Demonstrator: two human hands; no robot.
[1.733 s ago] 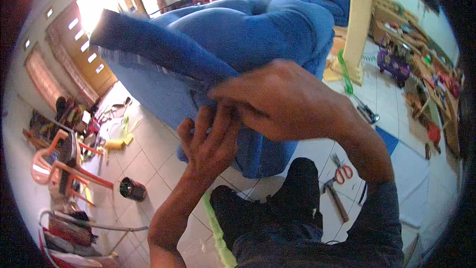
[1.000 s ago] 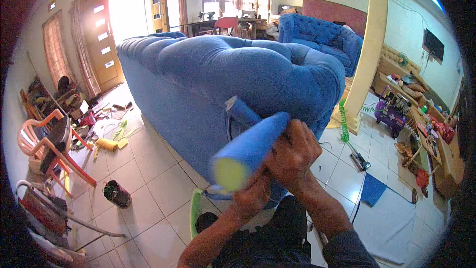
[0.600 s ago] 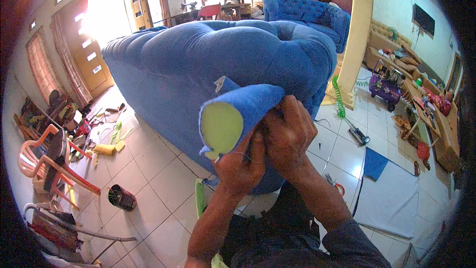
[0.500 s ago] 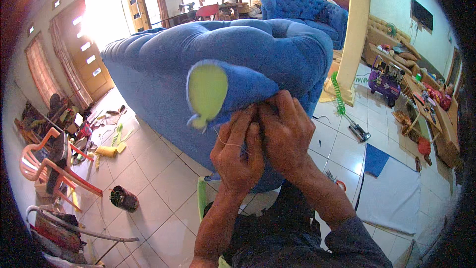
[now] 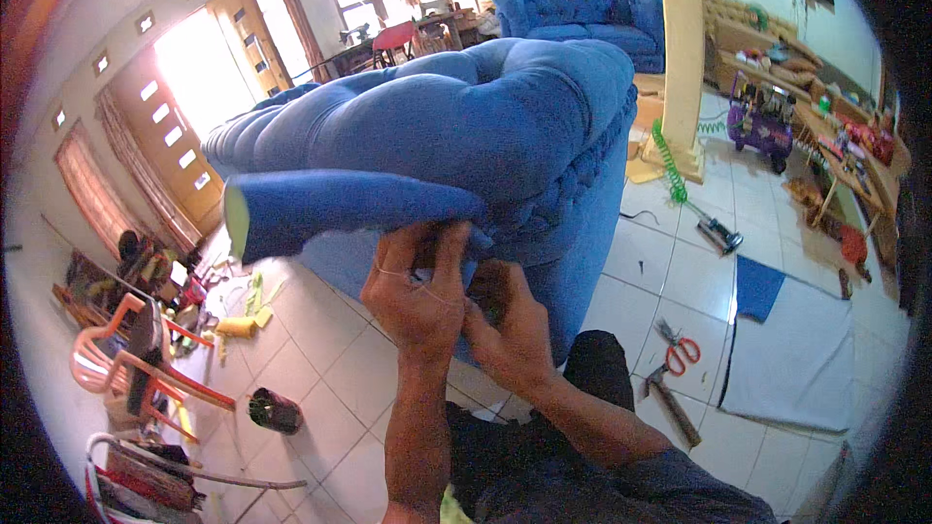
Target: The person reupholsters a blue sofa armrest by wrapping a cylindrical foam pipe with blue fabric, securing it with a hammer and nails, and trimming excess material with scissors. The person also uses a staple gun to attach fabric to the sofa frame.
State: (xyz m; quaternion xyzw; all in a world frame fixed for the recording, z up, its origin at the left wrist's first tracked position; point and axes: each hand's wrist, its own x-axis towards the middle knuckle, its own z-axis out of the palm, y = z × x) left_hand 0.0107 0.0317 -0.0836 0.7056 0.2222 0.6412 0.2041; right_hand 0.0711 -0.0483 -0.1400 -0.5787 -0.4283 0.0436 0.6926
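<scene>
Curled fingers of the left hand (image 5: 416,289) clamp a blue padded roll (image 5: 335,209), left of centre; thread (image 5: 396,274) crosses that hand. Just below, the right hand (image 5: 510,325) curls, its grip hidden. Behind stands a blue sofa (image 5: 466,121); scissors (image 5: 676,343) and hammer (image 5: 675,413) lie lower right.

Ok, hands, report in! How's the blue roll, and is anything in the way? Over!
Left hand holding blue roll at its narrow end, right hand close beside. Wide end out left, foam showing. Scissors and hammer off right, clear of both.
</scene>
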